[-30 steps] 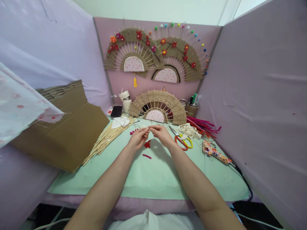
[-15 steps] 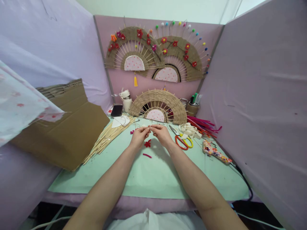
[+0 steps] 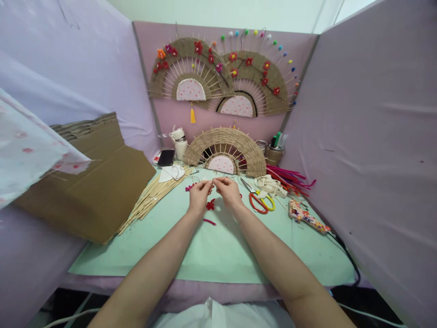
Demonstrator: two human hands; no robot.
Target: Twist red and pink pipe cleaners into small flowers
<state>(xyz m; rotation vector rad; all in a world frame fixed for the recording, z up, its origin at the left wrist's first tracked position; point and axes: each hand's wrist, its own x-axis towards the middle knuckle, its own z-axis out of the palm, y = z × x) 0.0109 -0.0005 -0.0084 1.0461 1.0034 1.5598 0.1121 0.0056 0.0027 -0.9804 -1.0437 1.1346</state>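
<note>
My left hand point(image 3: 200, 196) and my right hand point(image 3: 228, 191) meet fingertip to fingertip above the green tabletop, both closed in a pinch. Whatever lies between the fingers is too small and hidden to make out. Just below them rests a red fuzzy flower point(image 3: 210, 204), with a short dark-pink piece of pipe cleaner point(image 3: 209, 222) in front of it. Magenta flower bits point(image 3: 189, 187) peek out left of my left hand. Behind the hands a twine-wrapped half-round fan point(image 3: 227, 136) stands upright, its small centre covered in pink-dotted cloth.
Scissors point(image 3: 258, 202) with red and yellow handles lie to the right, near a cream ribbon pile point(image 3: 270, 186), pipe cleaners point(image 3: 290, 175) and a patterned glue gun point(image 3: 307, 216) with its cord. Thin sticks point(image 3: 152, 196) and cardboard point(image 3: 99, 182) are leftward. A bottle point(image 3: 180, 143) stands behind.
My hands stay pinched together, with slight shifts of the fingers and wrists. My left hand has turned a little more upright. The things on the table have not moved.
</note>
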